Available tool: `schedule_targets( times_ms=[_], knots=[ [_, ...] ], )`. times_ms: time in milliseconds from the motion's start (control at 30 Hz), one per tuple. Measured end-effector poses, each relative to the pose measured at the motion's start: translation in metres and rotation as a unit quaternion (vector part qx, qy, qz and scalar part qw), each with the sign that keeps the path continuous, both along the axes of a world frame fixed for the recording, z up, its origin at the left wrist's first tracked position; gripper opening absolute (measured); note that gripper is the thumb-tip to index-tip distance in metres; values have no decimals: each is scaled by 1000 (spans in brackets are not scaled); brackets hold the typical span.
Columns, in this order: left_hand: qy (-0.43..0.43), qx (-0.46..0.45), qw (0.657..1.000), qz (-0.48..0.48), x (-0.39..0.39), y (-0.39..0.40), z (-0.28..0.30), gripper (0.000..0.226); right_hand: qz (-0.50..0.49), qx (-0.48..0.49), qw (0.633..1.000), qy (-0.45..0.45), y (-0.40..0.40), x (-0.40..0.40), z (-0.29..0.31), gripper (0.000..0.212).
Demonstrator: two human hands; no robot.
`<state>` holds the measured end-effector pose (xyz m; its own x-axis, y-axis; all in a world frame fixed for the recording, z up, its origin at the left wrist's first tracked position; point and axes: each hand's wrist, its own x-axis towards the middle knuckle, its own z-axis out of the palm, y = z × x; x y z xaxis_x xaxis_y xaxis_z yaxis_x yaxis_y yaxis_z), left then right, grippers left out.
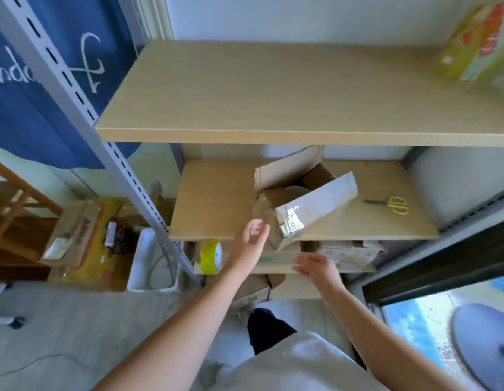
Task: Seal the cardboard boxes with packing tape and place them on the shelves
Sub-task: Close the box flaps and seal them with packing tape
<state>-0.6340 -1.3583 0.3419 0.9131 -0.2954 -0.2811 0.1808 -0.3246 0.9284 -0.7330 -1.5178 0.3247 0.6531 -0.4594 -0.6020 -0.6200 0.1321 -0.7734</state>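
An open cardboard box [294,193] stands on the middle shelf [214,204] with its flaps up; old clear tape shines on its near corner, which juts over the shelf's front edge. My left hand [249,244] is just left of that corner, fingers relaxed, holding nothing. My right hand [315,266] hovers lower, in front of the shelf below, fingers spread and empty. A roll of yellow packing tape [210,256] stands on the lower shelf, left of my left hand. Yellow-handled scissors [392,205] lie on the middle shelf, right of the box.
The top shelf [273,88] carries a green and yellow package [479,43] at its right end. More flattened boxes [349,253] lie on the lower shelf. A grey slotted upright [84,103] runs down the left. A white bin [152,263] and cartons [76,238] stand on the floor.
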Motion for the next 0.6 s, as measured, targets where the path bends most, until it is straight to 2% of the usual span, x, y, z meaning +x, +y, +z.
schedule_targets(
  times_ms=[67, 167, 233, 333, 367, 400, 467, 500, 533, 600],
  knots=[
    [11, -9, 1000, -21, -2, -22, 10, 20, -107, 151, 982, -38, -16, 10, 19, 18],
    [-54, 29, 997, -47, 2, -40, 16, 5, -120, 233, 963, -59, -21, 30, 45, 16],
    [-70, 48, 993, -78, 6, -48, 9, 22, -101, 259, 959, -45, -22, 41, 57, 22],
    [-40, 57, 995, -67, 12, -58, 1, 74, -89, 292, 952, -22, -30, 54, 63, 30],
    [-39, 62, 996, -60, 11, -62, 7, 78, -89, 298, 950, -12, -34, 59, 63, 30],
    [-34, 63, 996, -57, 11, -66, 13, 71, -91, 308, 947, -1, -38, 64, 65, 30],
    [-16, 56, 997, -43, 8, -73, 23, 39, -80, 324, 942, 31, -46, 72, 72, 27],
    [-1, 49, 998, -27, 8, -75, 22, 30, -69, 333, 939, 44, -49, 76, 76, 26],
    [17, 40, 999, -9, 8, -76, 21, 25, -59, 336, 938, 60, -52, 79, 81, 25],
    [56, 37, 998, 11, 11, -77, 15, 34, -40, 327, 940, 85, -56, 84, 85, 26]
  ],
)
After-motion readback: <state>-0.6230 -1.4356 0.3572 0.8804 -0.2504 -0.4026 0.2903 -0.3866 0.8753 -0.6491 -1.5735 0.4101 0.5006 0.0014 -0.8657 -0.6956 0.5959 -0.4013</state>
